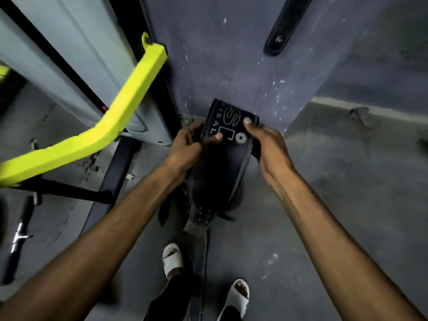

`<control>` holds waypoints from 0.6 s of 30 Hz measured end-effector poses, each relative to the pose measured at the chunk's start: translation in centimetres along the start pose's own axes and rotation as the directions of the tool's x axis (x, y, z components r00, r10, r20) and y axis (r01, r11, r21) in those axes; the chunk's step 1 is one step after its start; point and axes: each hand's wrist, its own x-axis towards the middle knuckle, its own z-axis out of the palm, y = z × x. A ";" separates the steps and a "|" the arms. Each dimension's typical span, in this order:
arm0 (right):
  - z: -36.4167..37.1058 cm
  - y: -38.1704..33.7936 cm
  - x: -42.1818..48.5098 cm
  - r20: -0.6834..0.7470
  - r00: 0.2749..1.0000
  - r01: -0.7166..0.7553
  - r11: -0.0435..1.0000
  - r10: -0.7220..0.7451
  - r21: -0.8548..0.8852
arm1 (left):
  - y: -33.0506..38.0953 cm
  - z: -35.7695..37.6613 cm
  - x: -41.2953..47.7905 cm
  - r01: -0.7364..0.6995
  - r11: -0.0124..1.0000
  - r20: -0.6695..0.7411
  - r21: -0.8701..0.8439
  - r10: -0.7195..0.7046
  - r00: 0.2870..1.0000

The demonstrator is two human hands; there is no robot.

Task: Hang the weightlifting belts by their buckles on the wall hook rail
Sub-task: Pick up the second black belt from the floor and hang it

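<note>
both hands, left hand (187,141) and right hand (266,144), grasp a wide, stitched black leather belt (217,172) with white printing; its narrow strap dangles over rough grey floor (335,181).

The belt (220,156) bears a large "S" and the letters "SAL", partly covered.

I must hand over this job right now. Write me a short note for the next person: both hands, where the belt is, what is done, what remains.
Left hand: holds the left edge of the black belt, thumb on its printed face.
Right hand: holds the right edge, thumb on top.
Belt: held in front of the grey wall, narrow strap end hanging toward the floor. Buckle not visible.
Done: belt picked up.
Left: find the buckle, hang it. No hook rail in view.
</note>
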 end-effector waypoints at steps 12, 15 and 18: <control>3.7 -25.4 -16.4 -0.026 0.940 0.340 0.923 -0.341 0.179 | 16.4 6.7 -18.8 -0.247 0.965 -0.049 0.092 0.252 0.966; 3.2 -31.0 -20.9 0.026 0.893 0.438 0.880 -0.450 0.185 | 19.5 7.8 -21.4 -0.294 0.942 0.036 0.162 0.293 0.956; 3.1 -35.0 -24.3 0.063 0.838 0.522 0.830 -0.541 0.196 | 25.8 8.6 -22.7 -0.374 0.909 0.073 0.183 0.366 0.928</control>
